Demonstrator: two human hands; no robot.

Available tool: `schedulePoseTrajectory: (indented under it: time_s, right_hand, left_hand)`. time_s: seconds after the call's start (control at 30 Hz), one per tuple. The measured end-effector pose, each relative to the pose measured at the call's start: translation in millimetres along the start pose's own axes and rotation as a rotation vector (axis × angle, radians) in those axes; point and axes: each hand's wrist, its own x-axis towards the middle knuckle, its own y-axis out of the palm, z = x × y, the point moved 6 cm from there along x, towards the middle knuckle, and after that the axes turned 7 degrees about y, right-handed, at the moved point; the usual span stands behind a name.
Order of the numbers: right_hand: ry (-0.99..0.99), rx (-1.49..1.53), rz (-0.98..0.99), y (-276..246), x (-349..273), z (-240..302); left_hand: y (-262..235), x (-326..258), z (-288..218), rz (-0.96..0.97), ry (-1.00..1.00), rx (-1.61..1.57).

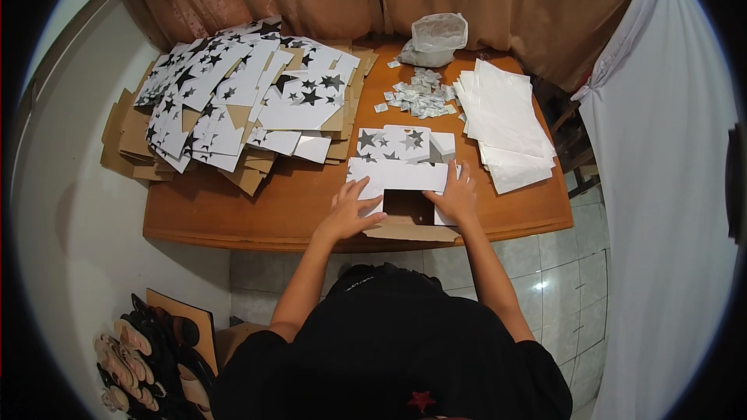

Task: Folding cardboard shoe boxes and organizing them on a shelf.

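A partly folded cardboard box lies near the table's front edge, white with black and grey stars outside and brown inside. Its flaps stand out, and a brown flap hangs toward me at the front. My left hand holds the box's left side, fingers spread along the white panel and thumb toward the front opening. On the opposite side my right hand grips the right panel, its thumb by the opening and its fingers over the outer edge. Part of that right panel is hidden under my fingers.
Flat star-printed cardboard sheets are heaped at the left. Small pale packets lie scattered behind the box, near a clear plastic bag. White paper sheets are stacked right. Shoes stand on the lower left; a white curtain hangs right.
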Motion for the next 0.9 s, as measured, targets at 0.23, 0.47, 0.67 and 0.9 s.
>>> schedulePoseTrajectory:
  time_s: [0.23,0.47,0.67,0.9]
  right_hand:
    - [-0.014,-0.048,-0.059,0,-3,4]
    - [0.018,-0.052,-0.036,-1,-3,1]
    - [0.015,0.146,0.018,-9,5,-5]
    - [-0.062,0.825,0.047,15,33,-50]
  left_hand:
    - [4,12,5,0.033,-0.051,0.026]
    - [4,19,8,0.083,-0.156,0.110]
    - [-8,-4,20,0.264,-0.038,-0.281]
    - [3,7,30,-0.024,-0.128,-0.442]
